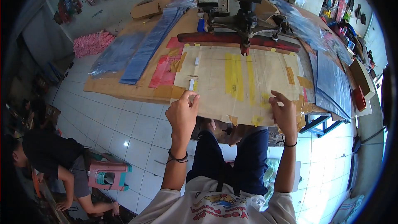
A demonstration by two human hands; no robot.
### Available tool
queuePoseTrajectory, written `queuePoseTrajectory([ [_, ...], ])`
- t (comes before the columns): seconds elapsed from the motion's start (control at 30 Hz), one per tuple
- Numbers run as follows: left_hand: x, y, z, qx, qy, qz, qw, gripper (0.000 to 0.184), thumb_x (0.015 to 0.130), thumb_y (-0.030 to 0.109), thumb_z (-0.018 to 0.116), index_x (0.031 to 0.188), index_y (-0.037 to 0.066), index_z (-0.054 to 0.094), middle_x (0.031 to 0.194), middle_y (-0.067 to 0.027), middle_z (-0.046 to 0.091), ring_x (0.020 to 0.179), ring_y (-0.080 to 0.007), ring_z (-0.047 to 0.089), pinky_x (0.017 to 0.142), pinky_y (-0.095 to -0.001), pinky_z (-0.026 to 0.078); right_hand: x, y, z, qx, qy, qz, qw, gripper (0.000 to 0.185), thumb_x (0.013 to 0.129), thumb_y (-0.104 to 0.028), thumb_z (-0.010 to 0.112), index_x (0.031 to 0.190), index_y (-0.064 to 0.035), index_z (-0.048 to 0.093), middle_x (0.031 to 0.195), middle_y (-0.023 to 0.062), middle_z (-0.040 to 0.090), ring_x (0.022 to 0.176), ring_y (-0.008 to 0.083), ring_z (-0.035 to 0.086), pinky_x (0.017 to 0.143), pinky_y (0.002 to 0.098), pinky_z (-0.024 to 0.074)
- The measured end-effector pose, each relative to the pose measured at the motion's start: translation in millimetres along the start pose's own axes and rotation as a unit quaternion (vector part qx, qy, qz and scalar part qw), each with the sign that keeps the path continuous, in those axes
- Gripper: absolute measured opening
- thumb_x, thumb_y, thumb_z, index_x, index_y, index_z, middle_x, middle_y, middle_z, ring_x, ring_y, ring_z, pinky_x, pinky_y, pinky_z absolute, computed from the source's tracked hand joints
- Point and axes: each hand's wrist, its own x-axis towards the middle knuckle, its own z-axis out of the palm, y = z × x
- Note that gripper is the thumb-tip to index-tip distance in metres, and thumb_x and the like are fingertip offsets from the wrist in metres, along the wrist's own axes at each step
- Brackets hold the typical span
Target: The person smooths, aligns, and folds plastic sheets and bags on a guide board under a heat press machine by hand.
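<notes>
A tan work board (211, 70), patched with yellow and brown tape, lies on the table in front of me. Over it is what looks like a thin clear plastic sheet (265, 79), showing only as faint creases and shine. At the board's front left corner, my left hand (182, 114) pinches the near edge of this sheet between thumb and forefinger. My right hand (284, 114) is closed at the front right, thumb and forefinger bent toward each other on the same edge. Beyond both hands, a press machine's dark red bar (236, 38) spans the board's far side.
Bluish plastic sheets (151, 43) are stacked on the left of the table, with more plastic sheets (331, 76) on the right. A cardboard box (149, 7) stands behind. At lower left, a co-worker (56, 153) bends beside a pink stool (108, 172). My legs are under the table's front edge.
</notes>
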Motion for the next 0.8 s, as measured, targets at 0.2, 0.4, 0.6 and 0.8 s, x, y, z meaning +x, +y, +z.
queuePoseTrajectory([
  [0.2, 30, -4, -10, 0.001, 0.054, 0.156, 0.986, 0.021, 0.090, 0.026, 0.071, 0.097, 0.006, 0.070, 0.083, -0.0102, 0.066, 0.082, -0.0292, 0.066, 0.069, -0.0410, 0.047, 22, -4, -16, -0.205, 0.040, -0.101, 0.973, 0.035, 0.093, -0.020, 0.069, 0.124, -0.0022, 0.067, 0.122, 0.0205, 0.066, 0.094, 0.0328, 0.070, 0.085, 0.0406, 0.0536],
  [0.4, 127, -24, 44, -0.023, -0.175, 0.270, 0.947, 0.054, 0.098, 0.040, 0.059, 0.138, 0.003, 0.058, 0.141, -0.0189, 0.057, 0.131, -0.0346, 0.054, 0.111, -0.0408, 0.042, 94, 14, -16, -0.280, -0.086, -0.196, 0.936, 0.054, 0.095, -0.034, 0.065, 0.141, -0.0076, 0.057, 0.154, 0.0244, 0.042, 0.142, 0.0400, 0.041, 0.118, 0.0465, 0.0322],
  [0.6, 141, -10, 50, 0.114, -0.212, 0.280, 0.929, 0.067, 0.099, 0.049, 0.053, 0.141, -0.003, 0.053, 0.153, -0.0182, 0.048, 0.142, -0.0340, 0.043, 0.118, -0.0460, 0.033, 108, 21, 0, -0.335, -0.104, -0.201, 0.914, 0.057, 0.100, -0.046, 0.053, 0.147, -0.0146, 0.053, 0.159, 0.0168, 0.038, 0.150, 0.0338, 0.031, 0.125, 0.0492, 0.0178],
  [0.8, 145, -17, 65, 0.112, -0.194, 0.276, 0.935, 0.070, 0.098, 0.050, 0.055, 0.143, -0.004, 0.051, 0.153, -0.0175, 0.047, 0.141, -0.0337, 0.043, 0.118, -0.0424, 0.034, 107, 21, 3, -0.338, -0.097, -0.212, 0.912, 0.055, 0.100, -0.046, 0.054, 0.145, -0.0147, 0.055, 0.157, 0.0166, 0.042, 0.149, 0.0347, 0.033, 0.124, 0.0511, 0.0184],
])
